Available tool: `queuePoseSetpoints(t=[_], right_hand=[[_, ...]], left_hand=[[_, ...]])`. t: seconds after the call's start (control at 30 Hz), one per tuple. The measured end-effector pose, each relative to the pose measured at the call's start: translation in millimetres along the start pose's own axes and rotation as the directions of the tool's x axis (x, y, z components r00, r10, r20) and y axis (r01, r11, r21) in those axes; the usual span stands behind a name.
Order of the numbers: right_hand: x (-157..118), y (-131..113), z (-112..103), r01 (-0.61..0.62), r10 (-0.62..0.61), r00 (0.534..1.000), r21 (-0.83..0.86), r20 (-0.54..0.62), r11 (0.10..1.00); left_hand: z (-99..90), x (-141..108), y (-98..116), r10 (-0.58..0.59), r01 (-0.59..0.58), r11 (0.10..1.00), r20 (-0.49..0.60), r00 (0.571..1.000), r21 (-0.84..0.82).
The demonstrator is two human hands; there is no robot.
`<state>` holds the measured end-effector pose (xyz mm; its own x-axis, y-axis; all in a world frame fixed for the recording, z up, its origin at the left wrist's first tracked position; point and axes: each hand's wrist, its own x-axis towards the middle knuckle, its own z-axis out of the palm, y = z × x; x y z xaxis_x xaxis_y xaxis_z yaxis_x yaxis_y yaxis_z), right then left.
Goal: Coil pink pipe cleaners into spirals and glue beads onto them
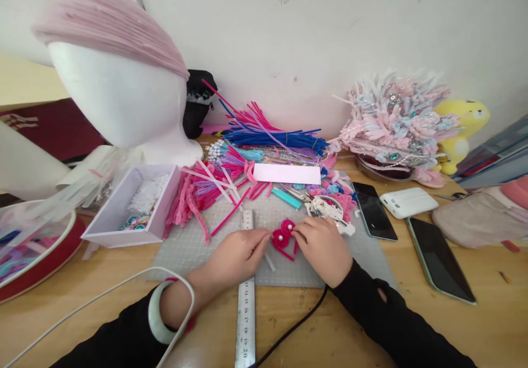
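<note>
A deep pink pipe-cleaner piece (282, 235), coiled into rounds with white pearl beads and straight ends hanging below, is between my two hands. My left hand (243, 252) has its fingers pinched together at the piece's left side. From the right, my right hand (322, 244) closes thumb and fingers at its upper right edge. The exact spots of contact are hidden by the fingertips. Partly under my left hand lies a metal ruler (246, 318). A clear glue stick (270, 262) rests on the grey cutting mat (330, 277) beneath the hands.
Bundled pipe cleaners (272, 139) lie behind the mat, with a teal lighter (287, 197) and a white card (286, 174) nearer. A bead box (132, 206) and a white mannequin head (124, 93) stand left. Phones (441, 258) lie right. Cables (289, 329) cross the front.
</note>
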<state>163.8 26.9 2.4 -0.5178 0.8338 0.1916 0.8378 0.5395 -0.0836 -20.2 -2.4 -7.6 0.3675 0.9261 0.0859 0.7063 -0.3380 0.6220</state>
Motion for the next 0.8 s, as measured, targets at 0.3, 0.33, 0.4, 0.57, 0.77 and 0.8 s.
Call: queuePoseSetpoints(t=[0.3,0.33,0.4,0.57,0.77,0.8], right_hand=[[5,-3,8,0.05,-0.052,0.998,-0.058,-0.029,0.997],[5,-3,9,0.052,-0.055,0.998,-0.062,-0.04,0.997],[6,-3,8,0.055,-0.06,0.996,-0.073,-0.067,0.996],[6,0,-7,0.022,-0.031,0.985,-0.052,-0.17,0.998],[6,9,-24,-0.069,0.085,0.964,0.073,-0.251,0.995],[6,11,-25,-0.072,0.093,0.963,0.089,-0.253,0.993]], left_hand=[[0.2,11,-2,0.152,-0.18,0.916,0.104,0.983,0.359],[-0.2,12,-1,0.165,-0.199,0.908,0.124,0.979,0.369],[-0.3,14,-1,0.178,-0.223,0.899,0.149,0.973,0.378],[1.2,16,1,0.168,-0.211,0.903,0.145,0.975,0.375],[2.6,17,2,0.131,-0.163,0.912,0.107,0.986,0.377],[3.0,16,2,0.123,-0.152,0.91,0.1,0.987,0.385]])
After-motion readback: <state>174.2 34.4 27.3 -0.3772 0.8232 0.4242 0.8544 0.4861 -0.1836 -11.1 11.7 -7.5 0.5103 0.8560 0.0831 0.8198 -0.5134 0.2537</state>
